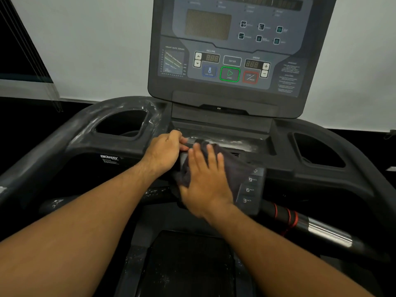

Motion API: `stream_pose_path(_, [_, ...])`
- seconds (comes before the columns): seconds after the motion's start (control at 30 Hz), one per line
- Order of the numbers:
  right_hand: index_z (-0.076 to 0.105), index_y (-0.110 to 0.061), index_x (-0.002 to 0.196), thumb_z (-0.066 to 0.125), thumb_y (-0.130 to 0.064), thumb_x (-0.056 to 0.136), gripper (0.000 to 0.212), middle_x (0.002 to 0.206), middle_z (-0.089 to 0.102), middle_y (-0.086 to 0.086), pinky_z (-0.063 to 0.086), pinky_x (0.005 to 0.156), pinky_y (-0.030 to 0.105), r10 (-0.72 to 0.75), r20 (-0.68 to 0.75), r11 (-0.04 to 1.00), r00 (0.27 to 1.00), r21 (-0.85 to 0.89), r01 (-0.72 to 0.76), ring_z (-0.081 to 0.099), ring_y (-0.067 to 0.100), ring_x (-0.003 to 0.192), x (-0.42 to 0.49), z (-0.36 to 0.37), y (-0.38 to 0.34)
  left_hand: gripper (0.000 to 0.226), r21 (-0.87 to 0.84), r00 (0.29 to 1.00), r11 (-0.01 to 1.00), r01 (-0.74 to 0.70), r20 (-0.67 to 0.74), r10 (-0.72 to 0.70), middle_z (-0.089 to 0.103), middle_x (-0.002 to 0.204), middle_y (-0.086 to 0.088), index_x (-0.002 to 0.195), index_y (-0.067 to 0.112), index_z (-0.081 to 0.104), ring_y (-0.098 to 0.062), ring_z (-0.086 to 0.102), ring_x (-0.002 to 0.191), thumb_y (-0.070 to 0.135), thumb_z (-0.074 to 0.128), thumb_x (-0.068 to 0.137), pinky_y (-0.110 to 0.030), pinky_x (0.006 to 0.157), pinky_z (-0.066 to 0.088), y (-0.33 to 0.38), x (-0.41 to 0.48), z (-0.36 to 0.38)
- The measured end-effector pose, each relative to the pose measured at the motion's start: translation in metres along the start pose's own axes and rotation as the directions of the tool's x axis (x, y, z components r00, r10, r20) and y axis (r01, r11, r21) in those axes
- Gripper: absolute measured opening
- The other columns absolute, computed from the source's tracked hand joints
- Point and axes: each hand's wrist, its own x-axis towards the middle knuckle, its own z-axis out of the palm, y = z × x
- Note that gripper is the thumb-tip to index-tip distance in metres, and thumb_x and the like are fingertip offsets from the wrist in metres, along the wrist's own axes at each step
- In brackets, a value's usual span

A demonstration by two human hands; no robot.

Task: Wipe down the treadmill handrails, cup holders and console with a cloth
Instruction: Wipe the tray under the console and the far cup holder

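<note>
The right hand (pixel 205 179) is lying flat, fingers spread, pressing the dark cloth (pixel 233 170) onto the keypad below the console (pixel 231 50) (dusty there); the left hand (pixel 165 153) is curling, its grip closed on the tray's edge.

One head-worn camera looks forward and down from close above the treadmill's console (pixel 230 46) (wide-angle, edges bowed), both forearms reaching in from the bottom edge.
</note>
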Motion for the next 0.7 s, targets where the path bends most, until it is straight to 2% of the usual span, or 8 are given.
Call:
stream_pose_path(0.13, [0.022, -0.013, 0.152, 0.039, -0.054, 0.086, 0.079, 0.160, 0.017, 0.003, 0.001, 0.117, 0.043, -0.300, 0.092, 0.951, 0.950, -0.048, 0.305, 0.003, 0.026, 0.148, -0.043, -0.001, 0.038, 0.046, -0.055, 1.000, 0.998, 0.025, 0.011, -0.024, 0.076, 0.078, 0.008, 0.086, 0.023, 0.073, -0.017, 0.067, 0.098, 0.048, 0.034, 0.083, -0.047, 0.103, 0.044, -0.001, 0.000, -0.001])
stream_pose_path(0.2, [0.031, -0.014, 0.150, 0.041, -0.054, 0.084, 0.078, 0.158, 0.024, 0.002, 0.009, 0.115, 0.044, -0.343, 0.115, 0.931, 0.932, -0.093, 0.354, 0.013, 0.026, 0.147, -0.052, -0.007, 0.075, 0.045, -0.075, 0.999, 0.997, 0.037, 0.020, -0.036, 0.076, 0.079, 0.007, 0.086, 0.023, 0.073, -0.017, 0.066, 0.099, 0.048, 0.035, 0.083, -0.047, 0.104, 0.044, -0.001, 0.001, -0.002])
stream_pose_path(0.3, [0.026, -0.015, 0.152, 0.024, -0.064, 0.091, 0.078, 0.160, 0.017, -0.001, 0.008, 0.118, 0.044, -0.241, 0.102, 0.965, 0.965, -0.079, 0.249, 0.005, 0.022, 0.148, -0.036, -0.021, 0.098, 0.047, -0.087, 0.999, 0.995, 0.038, 0.036, -0.035, 0.077, 0.082, 0.006, 0.089, 0.023, 0.073, -0.015, 0.066, 0.101, 0.048, 0.035, 0.080, -0.045, 0.105, 0.043, -0.003, 0.001, -0.003])
stream_pose_path(0.37, [0.015, -0.016, 0.154, 0.006, -0.072, 0.087, 0.088, 0.162, 0.006, -0.003, -0.003, 0.119, 0.045, -0.109, 0.061, 0.993, 0.992, -0.047, 0.112, -0.006, 0.021, 0.148, -0.012, -0.024, 0.079, 0.047, -0.100, 0.998, 0.994, 0.045, 0.045, -0.041, 0.077, 0.083, 0.006, 0.092, 0.023, 0.073, -0.014, 0.065, 0.102, 0.049, 0.035, 0.081, -0.044, 0.105, 0.043, -0.004, 0.001, -0.003])
stream_pose_path(0.43, [0.009, -0.014, 0.154, 0.009, -0.068, 0.089, 0.084, 0.162, 0.002, 0.000, -0.010, 0.118, 0.045, 0.002, 0.007, 1.000, 1.000, -0.018, -0.002, -0.011, 0.023, 0.148, 0.011, -0.016, 0.047, 0.049, -0.122, 0.998, 0.991, 0.055, 0.049, -0.050, 0.077, 0.084, 0.004, 0.096, 0.023, 0.072, -0.016, 0.065, 0.103, 0.050, 0.035, 0.080, -0.044, 0.105, 0.043, -0.003, 0.002, -0.003])
stream_pose_path(0.5, [0.012, -0.010, 0.153, 0.023, -0.059, 0.094, 0.077, 0.162, 0.008, 0.004, -0.011, 0.117, 0.047, 0.054, -0.030, 0.998, 0.998, 0.022, -0.054, -0.007, 0.027, 0.148, 0.024, -0.006, 0.014, 0.050, -0.163, 0.997, 0.984, 0.074, 0.038, -0.069, 0.077, 0.085, 0.002, 0.103, 0.022, 0.069, -0.018, 0.066, 0.103, 0.051, 0.035, 0.082, -0.042, 0.104, 0.043, -0.002, 0.003, -0.003])
stream_pose_path(0.6, [0.038, -0.007, 0.142, 0.037, -0.048, 0.092, 0.065, 0.149, 0.037, 0.008, 0.000, 0.118, 0.048, 0.064, -0.085, 0.995, 0.994, 0.077, -0.058, 0.015, 0.031, 0.144, 0.034, 0.000, -0.007, 0.045, -0.248, 0.994, 0.963, 0.110, 0.005, -0.112, 0.077, 0.086, -0.004, 0.114, 0.017, 0.064, -0.019, 0.067, 0.098, 0.042, 0.033, 0.096, -0.029, 0.081, 0.044, -0.003, 0.005, -0.003])
stream_pose_path(0.7, [0.063, -0.014, 0.110, 0.052, -0.042, 0.084, 0.039, 0.113, 0.065, 0.004, 0.030, 0.103, 0.039, -0.114, -0.156, 0.979, 0.981, 0.153, 0.138, 0.051, 0.029, 0.113, 0.040, -0.012, 0.021, 0.042, -0.248, 0.992, 0.961, 0.122, 0.016, -0.122, 0.076, 0.086, -0.007, 0.114, 0.015, 0.064, -0.018, 0.066, 0.091, 0.039, 0.032, 0.100, -0.028, 0.073, 0.042, 0.001, 0.005, -0.002])
